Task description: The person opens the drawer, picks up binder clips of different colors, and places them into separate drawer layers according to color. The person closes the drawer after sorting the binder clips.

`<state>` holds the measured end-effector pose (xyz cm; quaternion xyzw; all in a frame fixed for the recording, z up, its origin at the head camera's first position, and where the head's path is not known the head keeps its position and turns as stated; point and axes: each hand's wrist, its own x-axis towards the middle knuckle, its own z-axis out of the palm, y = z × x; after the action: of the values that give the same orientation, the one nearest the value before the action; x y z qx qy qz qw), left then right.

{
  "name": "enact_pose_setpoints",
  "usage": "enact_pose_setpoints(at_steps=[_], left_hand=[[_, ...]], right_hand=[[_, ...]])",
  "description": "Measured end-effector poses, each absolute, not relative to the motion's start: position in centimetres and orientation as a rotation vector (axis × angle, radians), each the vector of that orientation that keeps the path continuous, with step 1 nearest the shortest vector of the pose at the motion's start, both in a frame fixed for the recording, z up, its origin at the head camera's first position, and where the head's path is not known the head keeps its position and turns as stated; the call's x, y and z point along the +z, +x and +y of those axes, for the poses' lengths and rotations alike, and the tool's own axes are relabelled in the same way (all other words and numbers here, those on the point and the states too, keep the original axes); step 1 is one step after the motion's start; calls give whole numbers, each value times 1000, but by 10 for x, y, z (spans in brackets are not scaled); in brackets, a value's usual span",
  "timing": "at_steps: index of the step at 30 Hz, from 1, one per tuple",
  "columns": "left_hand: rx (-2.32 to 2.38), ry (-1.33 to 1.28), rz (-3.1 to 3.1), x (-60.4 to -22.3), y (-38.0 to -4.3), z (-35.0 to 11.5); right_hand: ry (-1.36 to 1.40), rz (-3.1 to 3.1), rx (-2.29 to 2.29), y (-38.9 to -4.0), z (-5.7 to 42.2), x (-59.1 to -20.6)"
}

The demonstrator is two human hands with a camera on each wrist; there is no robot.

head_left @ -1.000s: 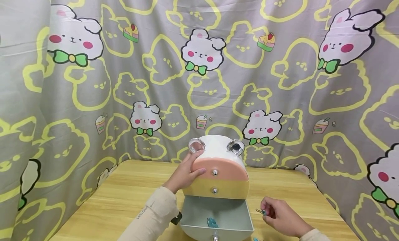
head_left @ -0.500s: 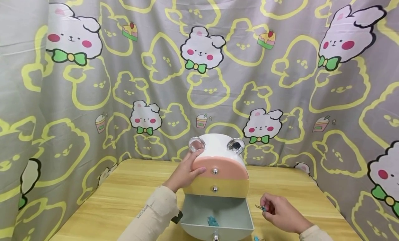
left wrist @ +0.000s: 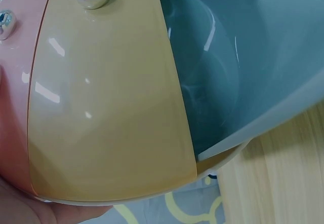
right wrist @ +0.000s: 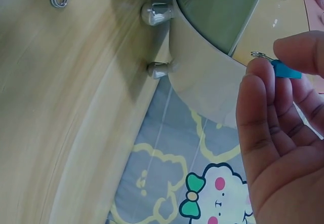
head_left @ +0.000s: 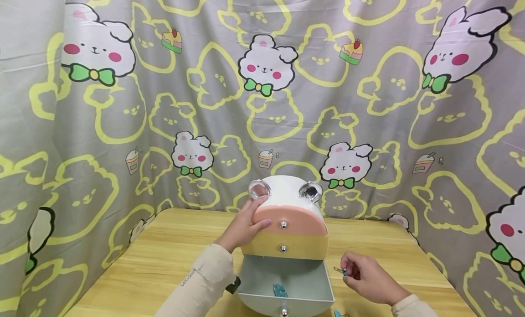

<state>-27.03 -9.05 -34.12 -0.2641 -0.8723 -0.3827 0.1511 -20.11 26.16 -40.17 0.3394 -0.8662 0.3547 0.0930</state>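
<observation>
My left hand (head_left: 244,223) grips the upper left of a small bear-shaped drawer cabinet (head_left: 287,194), thumb on the peach front and fingers up by the silver ear. Its grey-green bottom drawer (head_left: 254,273) is pulled out, with teal binder clips (head_left: 280,290) lying inside. To the right of that drawer, my right hand (head_left: 369,278) pinches a teal binder clip (right wrist: 286,70) between thumb and fingers, its wire handles pointing out from the fingertips. The left wrist view shows the yellow middle drawer front (left wrist: 111,97) close up, with part of the left hand (left wrist: 50,211) below it.
Another teal binder clip (head_left: 338,313) lies on the wooden table (head_left: 184,244) near the drawer's front right corner. Silver round knobs (head_left: 283,225) stick out from the drawer fronts. A patterned curtain (head_left: 266,116) hangs behind and along both sides.
My right hand has shifted slightly up and to the left with the binder clip. The left hand keeps its place on the cabinet.
</observation>
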Motion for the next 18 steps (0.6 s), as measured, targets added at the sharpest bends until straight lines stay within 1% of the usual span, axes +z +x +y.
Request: enact_pose_setpoints(at_steps=[18], left_hand=[[-1093, -758, -2493, -342, -269, -91]], right_hand=[[1017, -2562, 1065, -201, 254, -400]])
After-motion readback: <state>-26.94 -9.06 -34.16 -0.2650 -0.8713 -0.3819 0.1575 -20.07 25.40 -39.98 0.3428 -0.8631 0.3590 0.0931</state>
